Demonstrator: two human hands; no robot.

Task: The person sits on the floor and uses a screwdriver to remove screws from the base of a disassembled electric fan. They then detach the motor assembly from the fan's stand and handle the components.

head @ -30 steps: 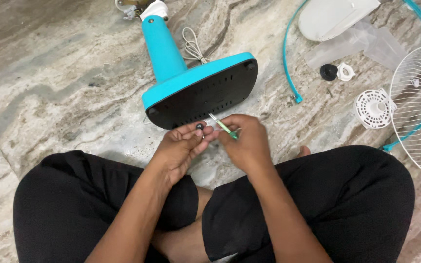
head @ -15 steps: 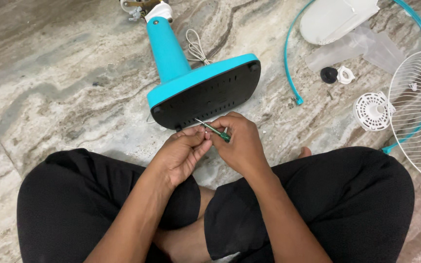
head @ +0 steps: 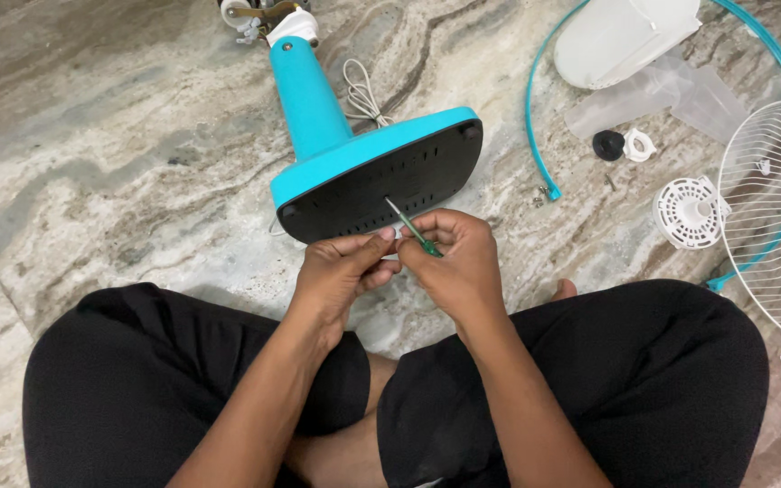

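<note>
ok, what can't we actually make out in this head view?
- Screwdriver handle: hidden inside the right hand.
- What the left hand pinches: covered by its fingertips, too small.
- Fan base top end: cut by the upper edge.
- Wire grille: cut by the right edge.

Landmark: fan base (head: 381, 181), lying tipped on the floor (head: 92, 136), underside toward the person.
- Stand column (head: 307, 95): runs from the base away to the far left.
- Cord (head: 363, 95): coiled just right of the column, behind the base.
- Left hand (head: 341, 271), right hand (head: 458, 262): side by side at the base's near edge.
- Screwdriver (head: 409, 226): in the right hand, tip on the underside.
- Blade piece (head: 625, 36), knob (head: 607, 145), hub (head: 691, 212), grille (head: 775, 217): well right of the base; a small part, possibly a screw, near the ring (head: 535, 136) between.
</note>
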